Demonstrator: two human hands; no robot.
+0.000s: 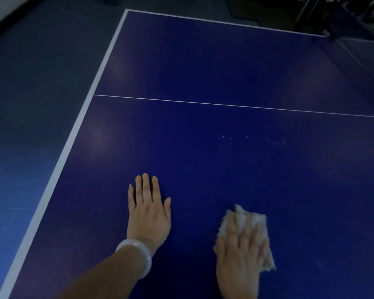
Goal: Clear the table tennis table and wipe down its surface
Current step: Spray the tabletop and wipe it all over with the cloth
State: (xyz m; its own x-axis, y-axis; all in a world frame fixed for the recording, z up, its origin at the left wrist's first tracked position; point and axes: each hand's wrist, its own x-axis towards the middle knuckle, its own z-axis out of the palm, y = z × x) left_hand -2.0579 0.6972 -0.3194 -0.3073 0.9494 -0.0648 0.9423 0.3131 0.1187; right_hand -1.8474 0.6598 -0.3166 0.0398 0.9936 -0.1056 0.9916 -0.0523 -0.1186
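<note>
A dim room with a dark blue-grey floor (30, 104) surrounds a deep blue table tennis table (225, 61), whose top fills most of the view. A broad white edge line (73, 134) runs along its left side from the near corner up to the far corner, and a thin white centre line (225, 104) crosses the surface from left to right. Dark, blurred furniture or equipment (343, 16) stands beyond the far right corner; what it is cannot be told.

On the near part of the table, the left hand (148, 214) lies flat, palm down, fingers straight and close together, touching the bare surface and holding nothing. A pale, smooth bangle (136, 255) circles that wrist.

To its right, apart from it, the right hand (240, 255) presses down with straight, spread fingers on a crumpled, off-white cloth (253, 219). The cloth lies on the table beneath the palm and fingers, and its frayed edges show beyond the fingertips and along the hand's right side.

Farther out on the table, ahead of the cloth and between it and the centre line, a scatter of tiny pale specks (253, 140) dots the blue surface. No containers are in view.
</note>
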